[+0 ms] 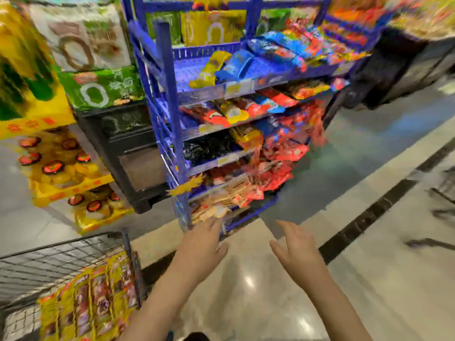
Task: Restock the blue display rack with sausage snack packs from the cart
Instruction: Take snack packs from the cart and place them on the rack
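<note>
Both hands are spread and empty — left hand [204, 244], right hand [295, 247]; yellow packs [91, 299] wait in the cart [49, 257], the blue rack [170, 99] has gaps

One blue rack [170, 99], one wire cart [61, 257], two empty hands [204, 244].

Rack [170, 99] packs [275, 153] motion-blurred, unreadable

two bare forearms — no sleeves, left hand [204, 244], right hand [295, 249]
</note>
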`<state>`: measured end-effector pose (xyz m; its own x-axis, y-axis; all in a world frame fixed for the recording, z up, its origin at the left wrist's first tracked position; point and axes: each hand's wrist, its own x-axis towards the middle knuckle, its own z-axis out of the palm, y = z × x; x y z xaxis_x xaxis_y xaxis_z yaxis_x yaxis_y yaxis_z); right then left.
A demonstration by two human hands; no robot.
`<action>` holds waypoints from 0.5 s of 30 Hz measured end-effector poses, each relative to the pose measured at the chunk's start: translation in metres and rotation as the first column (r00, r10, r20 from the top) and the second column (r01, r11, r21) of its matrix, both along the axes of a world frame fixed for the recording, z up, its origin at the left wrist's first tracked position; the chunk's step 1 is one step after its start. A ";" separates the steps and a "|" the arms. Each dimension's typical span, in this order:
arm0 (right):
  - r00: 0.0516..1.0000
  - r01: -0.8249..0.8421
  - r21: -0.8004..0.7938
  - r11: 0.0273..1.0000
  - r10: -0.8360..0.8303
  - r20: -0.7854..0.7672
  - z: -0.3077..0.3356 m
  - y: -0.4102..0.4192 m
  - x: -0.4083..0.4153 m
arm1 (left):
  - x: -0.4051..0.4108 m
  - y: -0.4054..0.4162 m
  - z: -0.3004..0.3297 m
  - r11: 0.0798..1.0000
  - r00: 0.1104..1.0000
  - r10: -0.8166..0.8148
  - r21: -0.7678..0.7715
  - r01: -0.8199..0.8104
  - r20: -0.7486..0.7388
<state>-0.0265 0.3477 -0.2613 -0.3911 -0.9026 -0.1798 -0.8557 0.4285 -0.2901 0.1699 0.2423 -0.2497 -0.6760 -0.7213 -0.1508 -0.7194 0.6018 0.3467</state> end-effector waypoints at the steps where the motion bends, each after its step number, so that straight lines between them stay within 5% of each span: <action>1: 1.000 0.026 -0.019 0.999 -0.026 0.005 0.002 0.003 -0.012 | -0.016 -0.001 0.005 1.000 1.000 -0.026 -0.018 0.025 -0.009; 5: 0.996 0.078 -0.069 0.995 -0.075 0.040 0.012 -0.013 -0.049 | -0.058 -0.023 0.023 0.999 0.998 -0.036 -0.032 0.034 -0.059; 15: 0.990 -0.135 -0.344 0.929 0.141 -0.007 0.084 -0.172 -0.130 | -0.110 -0.152 0.100 0.954 0.956 0.152 -0.215 -0.208 -0.251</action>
